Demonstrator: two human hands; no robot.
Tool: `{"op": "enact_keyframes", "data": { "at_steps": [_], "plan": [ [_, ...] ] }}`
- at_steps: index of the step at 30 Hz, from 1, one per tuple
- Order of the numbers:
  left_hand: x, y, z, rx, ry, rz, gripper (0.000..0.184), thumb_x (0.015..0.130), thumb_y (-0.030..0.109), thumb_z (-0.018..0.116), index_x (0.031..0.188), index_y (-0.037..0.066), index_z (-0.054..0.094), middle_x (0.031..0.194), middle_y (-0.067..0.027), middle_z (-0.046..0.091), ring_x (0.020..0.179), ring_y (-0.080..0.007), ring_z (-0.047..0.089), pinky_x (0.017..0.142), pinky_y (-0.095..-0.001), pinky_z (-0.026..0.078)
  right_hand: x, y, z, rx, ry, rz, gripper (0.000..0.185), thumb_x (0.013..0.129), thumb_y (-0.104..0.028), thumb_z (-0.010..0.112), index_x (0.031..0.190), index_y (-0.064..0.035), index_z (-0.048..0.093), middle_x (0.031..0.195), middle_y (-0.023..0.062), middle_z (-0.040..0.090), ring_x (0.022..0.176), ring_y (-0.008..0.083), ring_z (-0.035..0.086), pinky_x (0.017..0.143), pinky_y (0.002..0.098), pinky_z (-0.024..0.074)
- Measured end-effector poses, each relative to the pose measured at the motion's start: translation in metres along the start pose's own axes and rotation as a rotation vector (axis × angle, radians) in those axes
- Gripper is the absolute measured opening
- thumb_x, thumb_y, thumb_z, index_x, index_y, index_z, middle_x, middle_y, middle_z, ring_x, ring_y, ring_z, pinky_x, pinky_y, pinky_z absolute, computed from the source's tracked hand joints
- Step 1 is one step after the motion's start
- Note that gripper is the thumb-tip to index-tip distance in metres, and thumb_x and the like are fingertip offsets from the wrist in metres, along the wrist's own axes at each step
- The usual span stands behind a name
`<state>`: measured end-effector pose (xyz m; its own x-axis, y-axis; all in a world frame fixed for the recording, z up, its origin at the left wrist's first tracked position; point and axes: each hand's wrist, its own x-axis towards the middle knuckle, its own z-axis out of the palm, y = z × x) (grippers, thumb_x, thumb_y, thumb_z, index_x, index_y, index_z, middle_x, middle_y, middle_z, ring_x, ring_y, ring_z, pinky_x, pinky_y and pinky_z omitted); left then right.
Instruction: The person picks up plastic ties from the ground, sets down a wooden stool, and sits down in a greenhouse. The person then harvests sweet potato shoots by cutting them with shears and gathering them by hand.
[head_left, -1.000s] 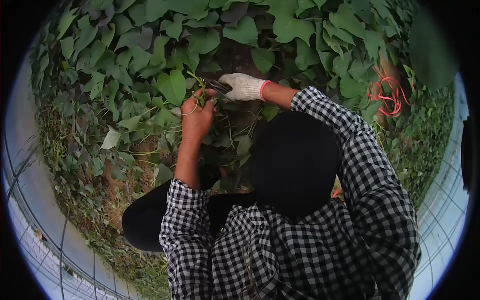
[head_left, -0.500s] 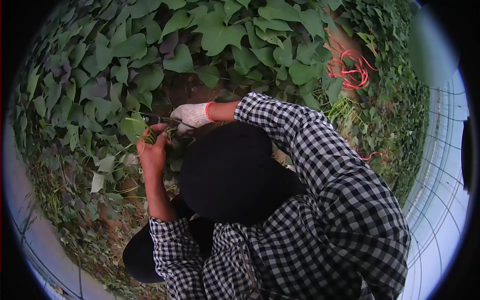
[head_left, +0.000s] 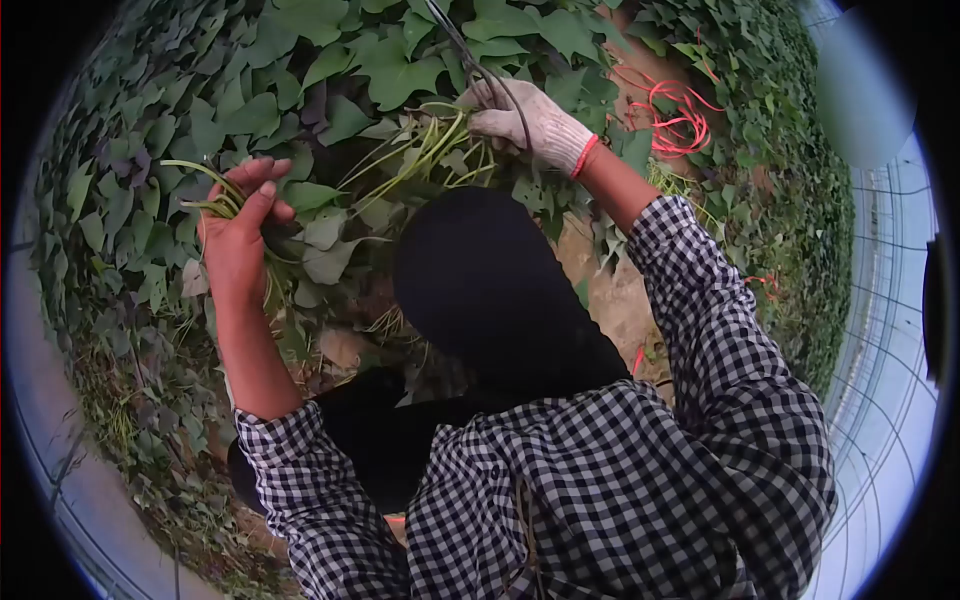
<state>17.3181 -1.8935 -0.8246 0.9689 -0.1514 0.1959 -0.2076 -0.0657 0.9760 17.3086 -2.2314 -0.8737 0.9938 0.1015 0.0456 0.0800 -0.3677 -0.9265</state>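
My left hand (head_left: 243, 225), bare, is closed around a small bunch of green leaf stems (head_left: 215, 190), whose cut-looking ends stick out past the thumb. My right hand (head_left: 530, 122) wears a white knit glove with a red cuff edge. It grips what looks like a pair of dark scissors (head_left: 470, 60), with a thin handle loop curving over the fingers and the other end pointing up and away. More loose green stems (head_left: 435, 145) with leaves hang at the gloved fingertips; whether those fingers also pinch them I cannot tell. Broad-leaved vines lie beneath both hands.
Dense vine leaves (head_left: 270, 110) spread across the ground ahead and to the left. A tangle of red string (head_left: 680, 125) lies on bare soil at the right. My dark-clothed knee (head_left: 480, 280) rises between my arms. Wire mesh (head_left: 880, 290) runs along the right edge.
My hands have moved apart: the left one to the left and up with its stems, the right one up and to the right with the scissors. Loose stems now show by the glove.
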Motion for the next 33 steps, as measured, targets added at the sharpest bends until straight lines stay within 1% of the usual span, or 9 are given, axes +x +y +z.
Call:
{"op": "enact_keyframes", "data": {
  "at_steps": [2,4,7,9,14,18,23,29,33],
  "plan": [
    [0.029,0.009,-0.045,-0.034,-0.066,-0.002,0.025,0.086,0.000,0.058,0.111,0.000,0.057,0.106,-0.0118,0.067,0.064,-0.0084,0.053,0.062,-0.0215,0.045,-0.007,0.016,-0.044,-0.150,0.173,-0.014,0.028,0.083,-0.020,0.062,0.104,-0.0016,0.060,0.066,0.0009,0.055,0.054,0.0074,0.051,0.047,0.0235,0.0402],
    [0.041,0.038,-0.071,0.105,-0.072,0.071,0.026,0.087,0.001,0.057,0.113,0.000,0.056,0.106,-0.0120,0.066,0.064,-0.0080,0.051,0.062,-0.0192,0.043,-0.046,0.032,-0.108,0.044,0.416,0.021,0.025,0.084,-0.027,0.063,0.098,-0.0052,0.060,0.064,-0.0021,0.052,0.052,0.0051,0.048,0.046,0.0206,0.0388],
    [0.058,0.054,-0.129,0.169,-0.068,0.082,0.028,0.088,0.003,0.057,0.116,0.000,0.056,0.109,-0.0109,0.065,0.066,-0.0065,0.049,0.063,-0.0183,0.042,-0.121,0.033,-0.188,0.077,0.590,0.045,0.028,0.086,-0.023,0.061,0.108,-0.0068,0.059,0.066,-0.0071,0.049,0.052,0.0024,0.044,0.045,0.0195,0.0368],
    [0.064,0.041,-0.166,0.275,0.022,0.068,0.032,0.088,0.004,0.058,0.120,0.000,0.055,0.110,-0.0097,0.065,0.066,-0.0058,0.048,0.063,-0.0176,0.042,-0.151,0.058,-0.226,-0.015,0.582,0.116,0.028,0.083,-0.029,0.065,0.102,-0.0083,0.060,0.069,-0.0077,0.049,0.054,0.0022,0.043,0.049,0.0184,0.0359],
    [0.044,0.035,-0.236,0.353,0.176,-0.018,0.034,0.089,0.005,0.057,0.122,0.000,0.054,0.110,-0.0093,0.065,0.066,-0.0053,0.047,0.062,-0.0173,0.042,-0.237,0.018,-0.249,-0.415,0.389,0.494,0.029,0.079,-0.031,0.061,0.093,-0.0063,0.055,0.063,-0.0044,0.047,0.053,0.0067,0.043,0.047,0.0229,0.0319],
    [0.018,0.000,-0.328,0.360,0.294,-0.141,0.034,0.089,0.005,0.056,0.123,0.001,0.053,0.110,-0.0091,0.065,0.065,-0.0049,0.048,0.061,-0.0174,0.043,-0.215,0.035,-0.245,-0.628,0.282,0.639,0.030,0.081,-0.030,0.061,0.097,-0.0052,0.055,0.066,-0.0025,0.049,0.054,0.0073,0.044,0.048,0.0230,0.0340],
    [-0.064,-0.008,-0.386,0.283,0.446,-0.232,0.035,0.090,0.005,0.055,0.125,0.001,0.053,0.111,-0.0088,0.065,0.065,-0.0045,0.048,0.060,-0.0174,0.044,-0.152,0.045,-0.234,-0.793,0.286,0.606,0.032,0.082,-0.029,0.060,0.102,-0.0038,0.055,0.070,-0.0002,0.052,0.056,0.0080,0.046,0.051,0.0231,0.0367],
    [-0.093,-0.012,-0.348,0.303,0.429,-0.285,0.031,0.087,0.006,0.056,0.117,0.001,0.057,0.099,-0.0077,0.068,0.062,-0.0048,0.049,0.057,-0.0184,0.043,-0.054,0.000,-0.160,-0.852,0.203,0.348,0.035,0.084,-0.028,0.060,0.108,-0.0021,0.056,0.075,0.0026,0.055,0.057,0.0088,0.049,0.053,0.0232,0.0399],
    [-0.065,-0.065,-0.301,0.331,0.180,-0.377,0.028,0.085,0.006,0.058,0.112,-0.001,0.059,0.094,-0.0074,0.069,0.060,-0.0067,0.051,0.057,-0.0211,0.044,0.022,-0.059,-0.061,-0.805,-0.039,0.155,0.038,0.086,-0.027,0.060,0.112,-0.0010,0.056,0.078,0.0045,0.057,0.059,0.0094,0.050,0.055,0.0232,0.0421]
  ]
}}
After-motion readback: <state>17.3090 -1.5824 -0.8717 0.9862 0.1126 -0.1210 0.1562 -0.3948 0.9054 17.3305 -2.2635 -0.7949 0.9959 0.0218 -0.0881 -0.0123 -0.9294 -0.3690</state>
